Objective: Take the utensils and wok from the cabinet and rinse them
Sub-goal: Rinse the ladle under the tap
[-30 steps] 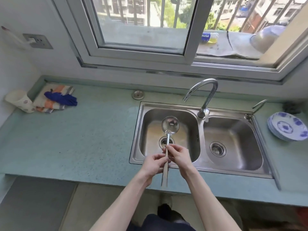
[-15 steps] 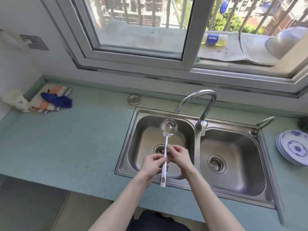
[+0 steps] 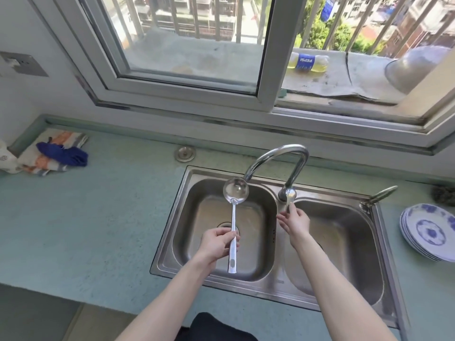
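My left hand (image 3: pixel 216 244) is curled around the lower part of the ladle's handle, thumb on top, and I hold the ladle (image 3: pixel 234 217) over the left basin of the sink (image 3: pixel 170 230). Its round bowl points away from me and sits right under the spout end of the faucet (image 3: pixel 283 158), open side up. The butt end of the handle sticks out toward me past my fingers.

My right hand (image 3: pixel 295 221) is apart from the left one, reaching to the faucet lever (image 3: pixel 289 201) at the divider between the two basins. My fingertips touch the lever's lower end; the fingers look mostly straight, though I cannot tell if the thumb pinches it from behind.

The sink is set into the pale green desk (image 3: pixel 98 217). On the far left of the desk lies a folded striped cloth (image 3: pixel 46 153) with a blue rag (image 3: pixel 64 153) on top. On the right side, a stack of blue-and-white plates (image 3: pixel 428 232) rests near the sink's edge. A round metal cap (image 3: pixel 185 153) sits in the desk behind the left basin. Beyond the window, a bottle (image 3: pixel 307 61) of yellow liquid lies on the outer ledge beside an upturned metal bowl (image 3: pixel 423 67).
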### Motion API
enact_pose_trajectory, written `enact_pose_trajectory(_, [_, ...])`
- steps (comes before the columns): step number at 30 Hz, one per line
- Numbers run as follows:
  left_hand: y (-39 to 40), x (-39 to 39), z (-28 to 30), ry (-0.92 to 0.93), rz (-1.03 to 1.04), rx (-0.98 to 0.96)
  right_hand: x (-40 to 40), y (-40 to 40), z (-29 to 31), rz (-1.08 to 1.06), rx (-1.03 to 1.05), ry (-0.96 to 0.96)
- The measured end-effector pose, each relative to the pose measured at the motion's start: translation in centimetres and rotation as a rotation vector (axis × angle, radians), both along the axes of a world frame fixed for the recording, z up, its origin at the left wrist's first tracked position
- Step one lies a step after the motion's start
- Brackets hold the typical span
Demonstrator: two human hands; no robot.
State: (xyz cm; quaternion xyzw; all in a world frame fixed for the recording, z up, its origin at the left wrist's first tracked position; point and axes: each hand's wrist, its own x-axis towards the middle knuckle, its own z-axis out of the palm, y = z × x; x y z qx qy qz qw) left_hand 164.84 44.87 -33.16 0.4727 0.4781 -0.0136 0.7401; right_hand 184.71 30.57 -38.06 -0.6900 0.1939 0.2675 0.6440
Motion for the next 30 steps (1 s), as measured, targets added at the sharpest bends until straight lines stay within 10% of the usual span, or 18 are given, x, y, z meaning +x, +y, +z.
enact_pose_trajectory(30, [-0.1,1.2,-0.9,-0.009,0.041,0.012,2.8,0.9,0.2,-0.003,-0.051,0.016])
